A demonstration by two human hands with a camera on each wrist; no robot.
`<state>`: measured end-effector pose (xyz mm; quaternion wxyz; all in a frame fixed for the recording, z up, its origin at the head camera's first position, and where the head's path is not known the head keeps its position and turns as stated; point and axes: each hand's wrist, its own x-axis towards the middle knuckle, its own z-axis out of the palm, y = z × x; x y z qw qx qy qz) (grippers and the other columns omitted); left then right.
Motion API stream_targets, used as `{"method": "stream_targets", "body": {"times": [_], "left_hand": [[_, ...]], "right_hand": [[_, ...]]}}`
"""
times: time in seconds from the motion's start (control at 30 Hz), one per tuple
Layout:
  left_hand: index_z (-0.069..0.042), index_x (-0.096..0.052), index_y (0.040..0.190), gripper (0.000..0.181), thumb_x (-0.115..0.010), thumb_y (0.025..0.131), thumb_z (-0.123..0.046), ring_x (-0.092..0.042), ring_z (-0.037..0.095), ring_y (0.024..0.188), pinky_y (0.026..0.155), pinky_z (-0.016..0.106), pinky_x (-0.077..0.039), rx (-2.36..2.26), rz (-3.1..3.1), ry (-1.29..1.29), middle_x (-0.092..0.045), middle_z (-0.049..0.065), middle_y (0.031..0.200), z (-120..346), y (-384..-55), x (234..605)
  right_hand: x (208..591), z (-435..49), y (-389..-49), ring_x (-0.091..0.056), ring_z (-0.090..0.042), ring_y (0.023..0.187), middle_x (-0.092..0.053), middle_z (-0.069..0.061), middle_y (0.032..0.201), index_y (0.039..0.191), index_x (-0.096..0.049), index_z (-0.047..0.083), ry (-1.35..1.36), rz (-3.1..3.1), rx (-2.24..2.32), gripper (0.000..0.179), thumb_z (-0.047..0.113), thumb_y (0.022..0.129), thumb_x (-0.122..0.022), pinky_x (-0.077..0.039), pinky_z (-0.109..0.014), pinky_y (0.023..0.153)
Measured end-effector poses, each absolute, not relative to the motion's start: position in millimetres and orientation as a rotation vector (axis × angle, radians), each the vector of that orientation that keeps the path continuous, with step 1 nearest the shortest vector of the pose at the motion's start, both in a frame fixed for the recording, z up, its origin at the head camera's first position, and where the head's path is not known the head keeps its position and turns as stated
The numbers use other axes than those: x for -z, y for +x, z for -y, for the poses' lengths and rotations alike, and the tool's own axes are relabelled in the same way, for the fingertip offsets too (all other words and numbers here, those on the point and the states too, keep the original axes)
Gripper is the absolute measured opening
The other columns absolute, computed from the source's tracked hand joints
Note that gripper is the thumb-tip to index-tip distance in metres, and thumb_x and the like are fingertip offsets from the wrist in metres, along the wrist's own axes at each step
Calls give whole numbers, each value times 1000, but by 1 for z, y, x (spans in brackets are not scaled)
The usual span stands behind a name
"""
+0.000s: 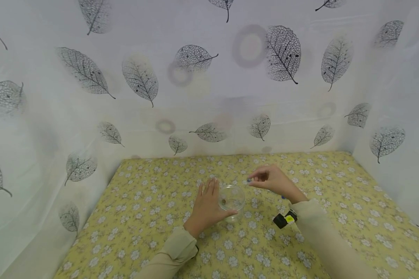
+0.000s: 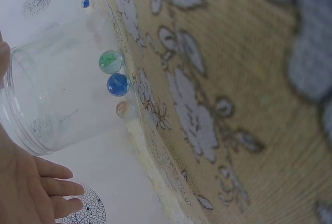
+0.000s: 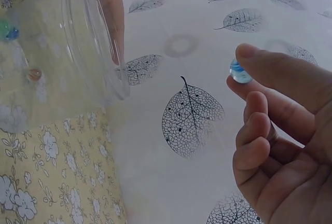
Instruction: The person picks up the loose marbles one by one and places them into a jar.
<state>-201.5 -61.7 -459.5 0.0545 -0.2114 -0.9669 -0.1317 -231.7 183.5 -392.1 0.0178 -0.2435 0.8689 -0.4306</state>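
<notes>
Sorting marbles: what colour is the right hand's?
The marble is clear with blue streaks, best in the right wrist view.

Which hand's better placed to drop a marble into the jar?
Probably the right: the right hand pinches a blue-and-clear marble above rim level, off to the side of the jar. The left hand is at the jar, no marble visible in it.

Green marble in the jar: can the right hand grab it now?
Probably not yet: the green marble lies at the bottom of the jar, and the right hand is busy pinching a blue-and-clear marble. The jar's mouth looks open, though.
</notes>
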Motion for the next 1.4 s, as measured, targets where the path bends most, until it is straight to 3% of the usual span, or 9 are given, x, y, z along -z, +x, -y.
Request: {"method": "stream_targets", "body": {"times": [0.93, 1.4], "left_hand": [[3, -24, 147, 112, -50, 75, -78, -21, 34, 144, 117, 54, -17, 336, 2884, -660, -26, 21, 153, 63, -203, 465], [3, -25, 147, 111, -52, 74, -77, -22, 34, 144, 116, 54, -19, 322, 2871, -665, -27, 21, 153, 63, -203, 464]], "right_hand": [[406, -165, -238, -49, -5, 57, -61, -1, 74, 97, -73, 6, -836, -2624, 1314, 21, 21, 83, -72, -46, -23, 52], [409, -163, -238, -49, -6, 58, -62, -7, 79, 100, -72, 2, -799, -2601, 1322, 21, 17, 85, -70, -45, -23, 53]]}}
